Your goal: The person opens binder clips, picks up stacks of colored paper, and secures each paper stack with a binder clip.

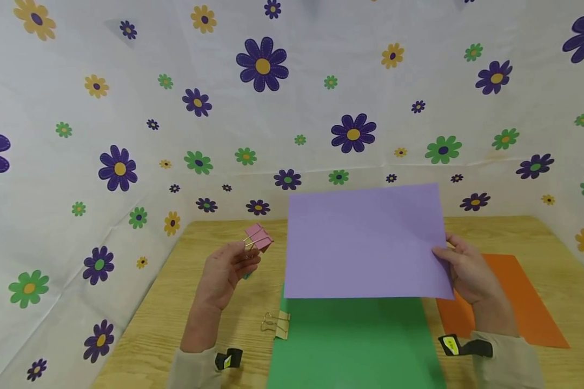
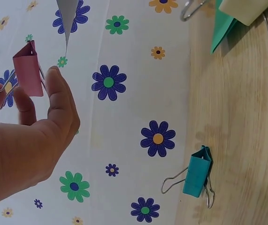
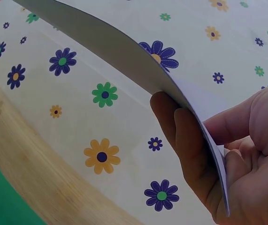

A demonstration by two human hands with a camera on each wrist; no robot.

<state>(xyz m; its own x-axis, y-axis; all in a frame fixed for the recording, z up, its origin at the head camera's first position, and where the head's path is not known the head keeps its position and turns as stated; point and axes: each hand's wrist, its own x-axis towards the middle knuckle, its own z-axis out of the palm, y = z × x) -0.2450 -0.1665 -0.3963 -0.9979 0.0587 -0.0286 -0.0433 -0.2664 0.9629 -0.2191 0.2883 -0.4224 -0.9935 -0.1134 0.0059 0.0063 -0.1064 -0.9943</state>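
My left hand (image 1: 227, 267) pinches a pink binder clip (image 1: 259, 237) by its wire handles, raised over the table to the left of a purple sheet of paper (image 1: 365, 243). In the left wrist view, thumb and fingers press the handles on either side of the pink clip (image 2: 29, 70). My right hand (image 1: 472, 275) grips the purple sheet at its right edge, thumb on the near face and fingers behind. The sheet is held up, tilted, above a green sheet (image 1: 355, 346); it bends slightly in the right wrist view. A cream binder clip (image 1: 282, 325) sits on the green sheet's left edge.
An orange sheet (image 1: 530, 302) lies on the wooden table (image 1: 160, 324) at the right, partly under my right forearm. A teal binder clip (image 2: 198, 173) stands on the table, mostly hidden behind my left hand in the head view. A flower-patterned cloth (image 1: 311, 108) surrounds the table.
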